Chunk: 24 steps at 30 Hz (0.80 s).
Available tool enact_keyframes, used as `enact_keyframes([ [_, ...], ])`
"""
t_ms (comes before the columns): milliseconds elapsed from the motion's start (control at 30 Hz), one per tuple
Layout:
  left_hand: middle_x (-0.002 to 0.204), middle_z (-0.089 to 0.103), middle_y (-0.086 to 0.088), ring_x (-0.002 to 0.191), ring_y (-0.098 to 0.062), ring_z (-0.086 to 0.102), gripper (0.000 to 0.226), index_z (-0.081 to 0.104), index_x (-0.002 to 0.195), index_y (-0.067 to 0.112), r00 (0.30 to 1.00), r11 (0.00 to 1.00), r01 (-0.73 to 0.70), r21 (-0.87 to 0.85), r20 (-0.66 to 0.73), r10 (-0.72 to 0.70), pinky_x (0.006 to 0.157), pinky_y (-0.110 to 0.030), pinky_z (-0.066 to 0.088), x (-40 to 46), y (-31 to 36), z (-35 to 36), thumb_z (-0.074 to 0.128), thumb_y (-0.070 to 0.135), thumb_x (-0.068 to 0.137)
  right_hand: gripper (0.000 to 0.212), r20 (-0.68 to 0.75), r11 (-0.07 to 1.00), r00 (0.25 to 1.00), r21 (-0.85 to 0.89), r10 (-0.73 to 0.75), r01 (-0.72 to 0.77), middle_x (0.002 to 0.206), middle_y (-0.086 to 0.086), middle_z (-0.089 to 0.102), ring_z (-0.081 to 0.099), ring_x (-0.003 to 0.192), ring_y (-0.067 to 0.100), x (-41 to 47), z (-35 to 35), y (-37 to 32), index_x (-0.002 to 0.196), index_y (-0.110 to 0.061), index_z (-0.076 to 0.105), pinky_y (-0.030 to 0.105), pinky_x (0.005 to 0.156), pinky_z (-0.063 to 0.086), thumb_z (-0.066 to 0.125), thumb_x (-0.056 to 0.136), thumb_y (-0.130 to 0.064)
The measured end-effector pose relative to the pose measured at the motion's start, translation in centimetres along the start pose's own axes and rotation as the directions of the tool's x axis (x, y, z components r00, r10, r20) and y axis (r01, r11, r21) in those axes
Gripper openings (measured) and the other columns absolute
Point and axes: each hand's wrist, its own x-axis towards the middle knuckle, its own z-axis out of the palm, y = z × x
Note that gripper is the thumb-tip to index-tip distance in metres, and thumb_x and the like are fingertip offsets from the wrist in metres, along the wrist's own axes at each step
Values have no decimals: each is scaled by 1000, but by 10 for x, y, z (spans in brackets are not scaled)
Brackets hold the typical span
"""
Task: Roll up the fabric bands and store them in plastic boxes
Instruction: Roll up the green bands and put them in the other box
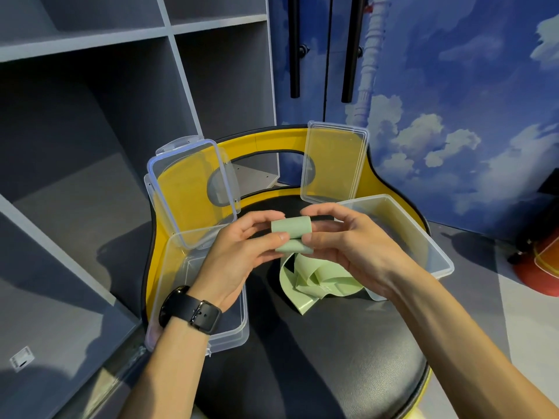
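A pale green fabric band (292, 228) is partly rolled into a short tube held above the chair seat. My left hand (242, 255) pinches the roll's left end and my right hand (341, 237) pinches its right end. The loose tail of the band (314, 279) hangs down and lies crumpled on the black seat. A clear plastic box (230, 334) sits at the left under my left wrist, its lid (193, 189) standing open behind it. A second clear box (423, 237) sits at the right with its lid (335, 164) leaning on the chair back.
Both boxes rest on a black chair seat (332, 343) with a yellow curved back (272, 140). Grey open shelves (90, 116) stand to the left. A blue sky-printed door with black handles (295, 46) is behind. A red object (541, 267) sits on the floor at right.
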Motion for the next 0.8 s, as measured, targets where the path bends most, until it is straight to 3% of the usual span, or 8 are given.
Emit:
enact_keyframes([
  [133,110,71,-3,100,-20,69,29,67,107,8,1000,998,-9,55,3,9,83,-29,58,0,-2,-1,65,-6,82,29,26,998,998,25,65,-65,102,16,71,70,89,25,0,-1,0,114,-3,62,34,83,60,68,86,-6],
  [233,112,70,-1,102,-19,69,29,67,110,10,1000,999,-7,53,16,7,86,-30,57,-1,-2,1,64,-2,84,25,2,999,1000,30,31,-31,96,14,72,72,85,22,1,-3,2,109,-1,64,30,80,60,68,85,-2],
  [367,108,72,-4,97,-17,71,31,64,117,14,999,999,29,-33,-21,-30,78,-25,58,1,-2,3,64,10,86,27,-5,1000,1000,13,-20,20,96,15,70,70,86,23,3,-4,2,106,-4,64,31,84,59,69,81,3],
  [500,105,73,-5,97,-17,71,31,64,116,12,999,999,37,23,-19,-36,78,-23,57,1,-3,1,66,7,85,27,6,999,1000,-33,-15,15,98,16,69,70,89,26,3,-6,2,101,-7,64,37,88,58,69,80,8],
  [633,105,74,-3,96,-18,71,31,68,108,18,1000,985,-5,170,21,2,85,-29,56,1,-6,4,71,3,82,22,32,947,999,-320,-26,35,86,5,69,65,80,18,0,-14,-1,95,-10,62,38,87,54,76,79,-3],
  [733,104,73,-2,93,-17,72,32,69,104,18,998,970,-37,241,65,22,83,-26,57,1,-9,13,73,1,78,28,98,812,995,-578,-26,78,91,1,73,66,85,25,-2,-23,-12,101,-13,63,36,86,51,79,78,-11],
  [800,103,73,-2,92,-16,71,31,69,103,15,996,967,-55,249,87,34,81,-26,57,2,-12,22,74,-2,77,31,147,697,989,-710,6,101,98,-3,74,68,92,18,-2,-30,-22,107,-17,66,34,91,53,78,79,-14],
])
